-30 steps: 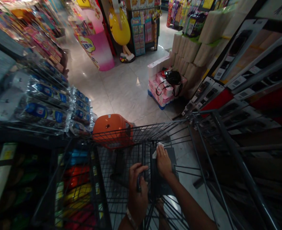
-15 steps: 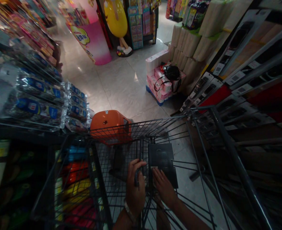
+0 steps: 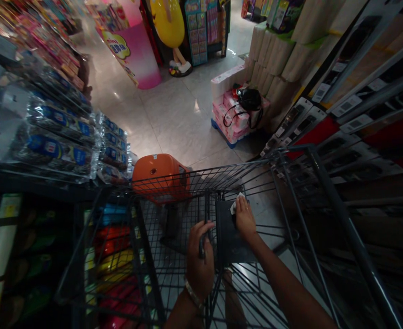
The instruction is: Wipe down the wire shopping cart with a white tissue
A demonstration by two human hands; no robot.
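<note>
A black wire shopping cart (image 3: 325, 183) stretches out below me. My left hand (image 3: 200, 260), with a bracelet at the wrist, is closed around a dark curved handle (image 3: 202, 247) inside the cart. Beside it lies a flat dark plastic panel (image 3: 229, 242). My right hand (image 3: 245, 221) rests on the panel's far right part, fingers together over a crumpled white cloth or tissue (image 3: 233, 209). Only the edge of this white piece shows from under the fingers.
An orange plastic stool (image 3: 153, 176) stands just past the cart's far side. Silver-and-blue packs (image 3: 57, 148) fill the left shelf. To the right hang carded goods (image 3: 295, 121). A black bag (image 3: 249, 99) sits on pink packs (image 3: 234, 123) ahead.
My right hand has slid away from me across the panel, from its near left edge to its far right part, with the white piece. My left hand keeps its grip.
</note>
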